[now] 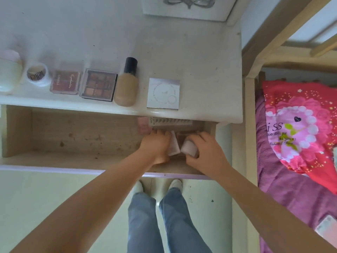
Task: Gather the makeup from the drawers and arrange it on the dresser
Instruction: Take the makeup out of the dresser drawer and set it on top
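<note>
Pale compacts gripped in drawer's right corner, left hand and right hand curled round each; slip risked if lifted together

Soft, even daylight, bright overall – dresser top near washed out, pale haze at upper left. Drawer interior dimmer, shaded under dresser lip. Faint sheen on foundation bottle and white compact. Both hands motion-blurred – small items in them smeared. Wide-angle bending at edges; bed frame slants. Jars at far left soft.
</note>
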A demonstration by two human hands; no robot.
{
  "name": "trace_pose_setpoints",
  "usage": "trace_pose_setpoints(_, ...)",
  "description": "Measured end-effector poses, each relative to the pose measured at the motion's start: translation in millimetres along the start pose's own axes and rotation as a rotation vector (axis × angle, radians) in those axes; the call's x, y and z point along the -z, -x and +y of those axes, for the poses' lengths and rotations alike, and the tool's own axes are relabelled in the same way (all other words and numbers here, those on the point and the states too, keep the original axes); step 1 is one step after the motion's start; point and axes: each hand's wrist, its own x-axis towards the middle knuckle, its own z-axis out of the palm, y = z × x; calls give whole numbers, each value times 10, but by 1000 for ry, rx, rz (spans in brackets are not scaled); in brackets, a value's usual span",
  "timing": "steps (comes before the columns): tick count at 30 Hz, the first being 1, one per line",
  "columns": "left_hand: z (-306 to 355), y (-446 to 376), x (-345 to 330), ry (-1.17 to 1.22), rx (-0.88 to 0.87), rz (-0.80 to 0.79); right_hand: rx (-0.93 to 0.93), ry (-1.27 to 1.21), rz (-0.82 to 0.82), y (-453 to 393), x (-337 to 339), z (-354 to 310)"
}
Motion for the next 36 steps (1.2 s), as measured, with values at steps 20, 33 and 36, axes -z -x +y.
trace_pose_setpoints(20,373,-206,1406,-142,-212,307,160,17,417,-540,876,568)
trace_pose_setpoints(33,219,328,619,101,-320,573,119,-112,440,5,456,207)
trace_pose_setpoints(36,101,316,78,237,45,55,-133,-16,-82,22,129,-11)
